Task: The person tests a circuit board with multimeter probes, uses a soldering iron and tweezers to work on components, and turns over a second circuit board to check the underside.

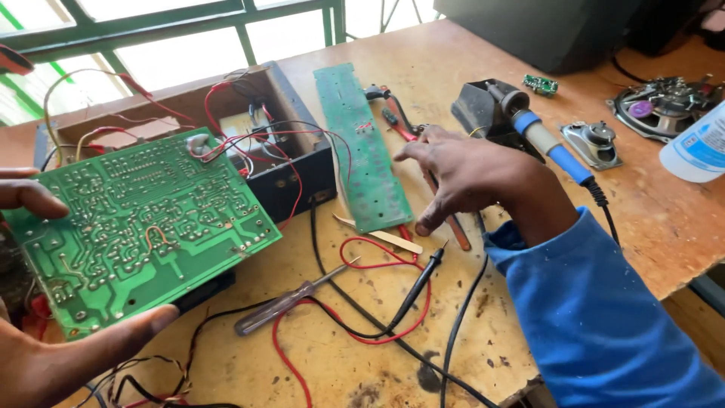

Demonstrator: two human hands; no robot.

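1. Two hands work over a wooden surface (483, 68) strewn with wires.
2. Left hand (45, 355), at 8 o'clock, closes its grip on the large green circuit board (140, 227), thumb under the bottom edge, fingers at the left edge.
3. Right hand (472, 174), at centre, hovers open-fingered, holding nothing, above red pliers (396, 125).
4. At 3 o'clock of that hand rests a blue-handled soldering iron (547, 143); at 9 o'clock lies a narrow green board (362, 143).
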